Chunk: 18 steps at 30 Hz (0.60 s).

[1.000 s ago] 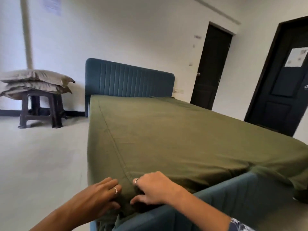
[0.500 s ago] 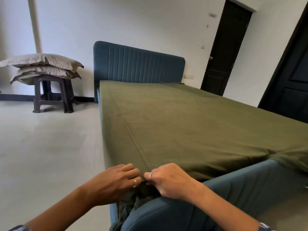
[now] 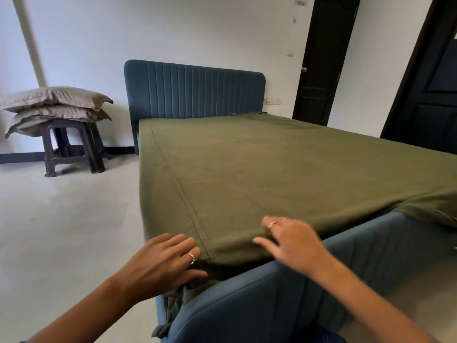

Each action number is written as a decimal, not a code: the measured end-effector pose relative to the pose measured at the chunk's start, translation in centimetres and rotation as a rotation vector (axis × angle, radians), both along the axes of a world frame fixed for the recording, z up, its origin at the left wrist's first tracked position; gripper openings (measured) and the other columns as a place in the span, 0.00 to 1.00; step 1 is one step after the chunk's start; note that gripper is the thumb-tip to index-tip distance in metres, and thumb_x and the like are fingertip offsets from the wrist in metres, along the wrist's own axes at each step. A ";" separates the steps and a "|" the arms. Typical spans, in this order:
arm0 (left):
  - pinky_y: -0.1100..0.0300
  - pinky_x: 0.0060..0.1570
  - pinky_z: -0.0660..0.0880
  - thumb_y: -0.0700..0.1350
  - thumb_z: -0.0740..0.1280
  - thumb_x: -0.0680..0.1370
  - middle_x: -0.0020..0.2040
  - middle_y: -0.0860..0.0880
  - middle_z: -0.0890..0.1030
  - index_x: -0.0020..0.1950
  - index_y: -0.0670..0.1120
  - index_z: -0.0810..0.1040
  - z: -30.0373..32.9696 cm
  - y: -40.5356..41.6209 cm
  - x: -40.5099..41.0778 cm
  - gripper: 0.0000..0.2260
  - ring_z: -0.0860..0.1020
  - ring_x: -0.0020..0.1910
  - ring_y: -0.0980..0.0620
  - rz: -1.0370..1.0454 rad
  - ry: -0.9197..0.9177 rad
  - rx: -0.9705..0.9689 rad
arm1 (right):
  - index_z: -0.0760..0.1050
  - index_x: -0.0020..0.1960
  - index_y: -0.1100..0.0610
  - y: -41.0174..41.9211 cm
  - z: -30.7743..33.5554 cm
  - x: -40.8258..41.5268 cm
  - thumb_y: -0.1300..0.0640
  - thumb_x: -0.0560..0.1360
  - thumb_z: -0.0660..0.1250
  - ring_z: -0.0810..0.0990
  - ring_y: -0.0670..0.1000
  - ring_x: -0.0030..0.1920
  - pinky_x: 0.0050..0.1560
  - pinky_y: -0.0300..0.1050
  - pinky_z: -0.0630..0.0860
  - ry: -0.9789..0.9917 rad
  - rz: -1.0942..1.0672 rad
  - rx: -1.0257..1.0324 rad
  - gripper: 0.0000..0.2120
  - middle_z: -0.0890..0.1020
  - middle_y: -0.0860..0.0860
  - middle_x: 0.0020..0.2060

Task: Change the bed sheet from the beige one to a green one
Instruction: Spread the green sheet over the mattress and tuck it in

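Your left hand (image 3: 163, 264) and right hand (image 3: 291, 240) lie flat, fingers straight, on the green sheet (image 3: 259, 174) at the bed's corner.

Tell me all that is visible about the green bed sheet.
The green bed sheet is olive, matte woven cloth with a stitched seam along its left side. It lies flat over the mattress up to the blue headboard. At the near corner it bunches and hangs loose. The left hand and right hand rest on it there.
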<state>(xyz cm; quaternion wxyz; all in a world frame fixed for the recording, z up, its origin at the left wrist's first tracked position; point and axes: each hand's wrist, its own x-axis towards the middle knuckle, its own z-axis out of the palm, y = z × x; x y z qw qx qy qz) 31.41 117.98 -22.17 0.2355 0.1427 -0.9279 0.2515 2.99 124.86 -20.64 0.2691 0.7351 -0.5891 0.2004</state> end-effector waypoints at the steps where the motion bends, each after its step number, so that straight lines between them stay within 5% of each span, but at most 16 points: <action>1: 0.61 0.28 0.72 0.61 0.57 0.80 0.37 0.52 0.74 0.41 0.49 0.76 0.3 -0.2 -0.8 0.19 0.74 0.33 0.52 -0.012 -0.015 0.008 | 0.76 0.47 0.50 -0.1 0.4 -2.6 0.36 0.72 0.62 0.82 0.49 0.39 0.36 0.40 0.76 -0.021 -0.111 0.030 0.18 0.82 0.46 0.38; 4: 0.63 0.25 0.71 0.63 0.59 0.78 0.38 0.53 0.75 0.46 0.50 0.74 0.7 -1.0 -4.0 0.17 0.75 0.32 0.54 -0.016 -0.085 0.048 | 0.72 0.60 0.48 -0.5 1.9 -10.3 0.34 0.71 0.65 0.75 0.52 0.58 0.56 0.48 0.73 -0.084 -0.409 0.283 0.25 0.76 0.47 0.55; 7: 0.62 0.25 0.70 0.61 0.60 0.75 0.41 0.54 0.75 0.49 0.51 0.72 0.7 -1.5 -6.5 0.14 0.76 0.34 0.54 -0.024 -0.113 0.111 | 0.65 0.66 0.40 -1.3 1.7 -14.7 0.33 0.66 0.70 0.65 0.52 0.66 0.66 0.51 0.64 -0.198 -0.492 0.500 0.33 0.66 0.46 0.65; 11: 0.60 0.53 0.67 0.65 0.60 0.73 0.59 0.52 0.74 0.64 0.52 0.69 -0.5 -1.9 -6.1 0.25 0.72 0.55 0.52 0.058 -0.071 0.229 | 0.53 0.73 0.36 -3.9 0.1 -14.6 0.35 0.57 0.77 0.50 0.54 0.75 0.73 0.60 0.48 -0.298 -0.351 0.644 0.51 0.49 0.46 0.76; 14: 0.58 0.68 0.59 0.69 0.59 0.70 0.75 0.56 0.61 0.76 0.59 0.52 -0.8 -1.8 -5.8 0.37 0.60 0.72 0.54 0.189 -0.138 0.408 | 0.43 0.74 0.33 -5.1 -0.2 -14.0 0.34 0.56 0.76 0.40 0.53 0.77 0.71 0.66 0.37 -0.202 -0.301 0.752 0.57 0.40 0.43 0.76; 18: 0.55 0.72 0.41 0.69 0.61 0.70 0.76 0.64 0.39 0.73 0.66 0.33 -0.5 -1.1 -5.6 0.44 0.40 0.75 0.59 0.260 -0.255 0.477 | 0.43 0.72 0.30 -4.3 0.4 -14.9 0.31 0.56 0.74 0.41 0.50 0.77 0.74 0.64 0.40 -0.237 -0.160 0.820 0.55 0.41 0.42 0.77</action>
